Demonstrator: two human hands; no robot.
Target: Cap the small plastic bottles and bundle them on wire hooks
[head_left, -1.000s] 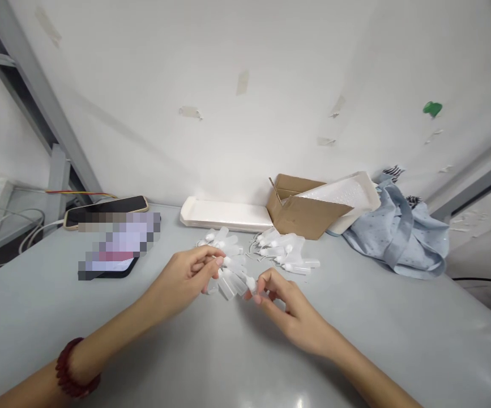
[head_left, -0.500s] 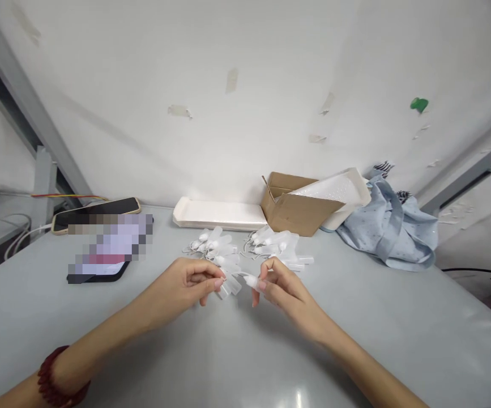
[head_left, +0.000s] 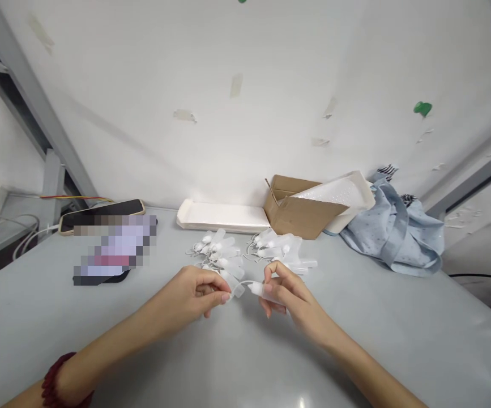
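My right hand (head_left: 290,297) is closed around a small translucent squeeze bottle (head_left: 268,294), lying nearly level with its white nozzle pointing left. A thin pale cord (head_left: 244,282) arcs from the nozzle end toward my left hand (head_left: 211,292). There, thumb and forefinger are pinched at the cord's far end; whatever small piece sits between the fingertips is too small to make out. Behind my left hand lies a heap of similar bottles (head_left: 223,247) with white tops and thin cords. A second heap of such bottles (head_left: 285,246) lies behind my right hand.
At the back stand a shallow white tray (head_left: 223,215) and an open cardboard box (head_left: 311,217) with a white tray (head_left: 338,192) leaning in it. A light blue cloth bag (head_left: 398,232) slumps at the right. Two phones, one a black phone (head_left: 101,214), lie left on the grey table (head_left: 211,362).
The view has shifted slightly. My right hand has moved a little right and turned the bottle, showing more of its body. My left hand stays pinched near the cord's end, slightly lower.
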